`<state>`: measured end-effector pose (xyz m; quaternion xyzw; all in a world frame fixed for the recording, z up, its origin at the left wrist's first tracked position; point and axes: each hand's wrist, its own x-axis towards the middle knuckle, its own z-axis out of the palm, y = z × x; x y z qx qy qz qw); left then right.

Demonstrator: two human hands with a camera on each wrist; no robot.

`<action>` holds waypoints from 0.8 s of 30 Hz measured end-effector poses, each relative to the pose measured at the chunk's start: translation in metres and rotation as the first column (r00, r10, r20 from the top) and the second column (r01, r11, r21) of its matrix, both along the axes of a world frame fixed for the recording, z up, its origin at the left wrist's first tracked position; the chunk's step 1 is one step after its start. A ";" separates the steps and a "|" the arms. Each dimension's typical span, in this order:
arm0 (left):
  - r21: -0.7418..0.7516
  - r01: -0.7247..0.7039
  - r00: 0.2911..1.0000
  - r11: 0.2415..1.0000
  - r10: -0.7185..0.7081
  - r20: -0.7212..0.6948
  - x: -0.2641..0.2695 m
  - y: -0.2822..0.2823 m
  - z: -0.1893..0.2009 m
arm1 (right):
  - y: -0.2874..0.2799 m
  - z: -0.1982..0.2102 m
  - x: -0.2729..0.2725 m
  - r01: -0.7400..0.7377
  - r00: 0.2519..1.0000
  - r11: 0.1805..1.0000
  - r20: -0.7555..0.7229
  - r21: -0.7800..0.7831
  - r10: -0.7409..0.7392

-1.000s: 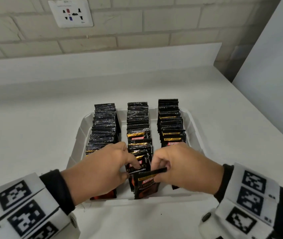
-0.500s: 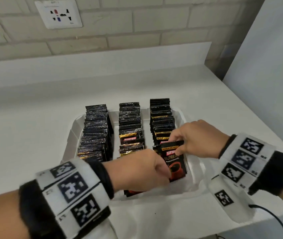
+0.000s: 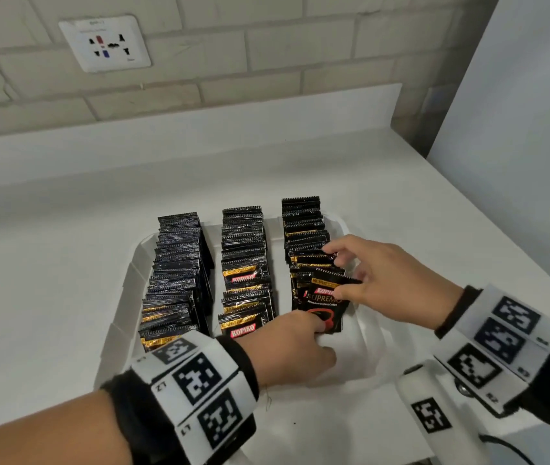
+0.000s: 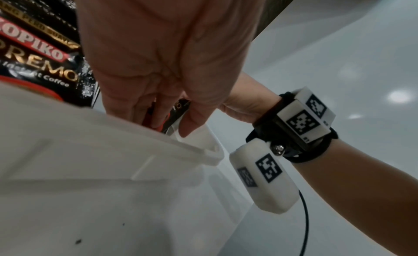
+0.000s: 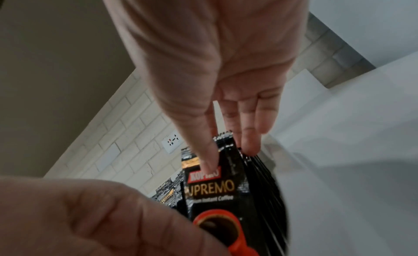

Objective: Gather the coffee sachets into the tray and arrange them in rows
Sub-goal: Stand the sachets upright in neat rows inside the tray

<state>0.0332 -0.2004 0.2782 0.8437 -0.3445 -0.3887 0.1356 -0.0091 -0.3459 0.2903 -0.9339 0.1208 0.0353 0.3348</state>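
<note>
Two hands work at the near end of the right-hand row of coffee sachets (image 3: 303, 229) in a white tray (image 3: 126, 290) on a white surface (image 3: 48, 263), below a tiled wall with a wall socket (image 3: 104, 43). Three rows of black sachets stand on edge in the tray, running front to back; no loose sachets show on the surface, so the gathering looks all but finished and this appears to be the final tidying.

The right hand (image 3: 381, 280) has its grip closed on the front packet (image 3: 325, 303): the thumb lies on its printed face near the top edge, and the fingers (image 5: 250, 143) reach behind the top of the bundle, pinching the last few sachets together, seemingly to keep them upright and square with the row. The left hand (image 3: 287, 350) reaches into the open space at the near right of the tray, its curled fingers meeting the lower part of the same packet; the left wrist view shows fingertips (image 4: 156, 120) down among sachet edges just inside the tray wall, though whether they pinch one or merely press it cannot be told. That low contact likely steadies the foot of the row, since nothing yet fills the gap in front of it.
</note>
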 end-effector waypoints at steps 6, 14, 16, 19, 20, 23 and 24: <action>-0.024 -0.110 0.992 0.994 0.108 -0.064 -0.002 -0.005 0.000 | 0.006 -0.008 -0.013 0.100 0.990 0.953 0.067 0.287 -0.124; -0.085 -0.260 0.956 0.962 0.244 -0.160 0.002 -0.009 0.002 | 0.023 -0.021 -0.006 0.115 0.947 0.657 0.116 0.745 -0.298; -0.132 -0.345 0.933 0.929 0.324 -0.158 0.004 -0.008 0.003 | 0.024 -0.023 -0.006 0.127 0.940 0.599 0.097 0.791 -0.328; -0.175 -0.378 0.926 0.909 0.368 -0.087 0.004 -0.009 -0.001 | 0.025 -0.025 -0.004 0.137 0.936 0.533 0.068 0.835 -0.347; -0.196 -0.384 0.923 0.902 0.380 -0.062 0.003 -0.011 -0.002 | 0.025 -0.027 -0.003 0.145 0.931 0.520 0.062 0.842 -0.361; -0.271 -0.393 0.912 0.879 0.411 0.009 0.000 -0.018 -0.004 | 0.026 -0.031 -0.001 0.186 0.913 0.480 0.030 0.857 -0.407; -0.290 -0.387 0.911 0.875 0.411 0.025 -0.001 -0.021 -0.002 | 0.027 -0.033 -0.001 0.194 0.913 0.477 0.021 0.857 -0.408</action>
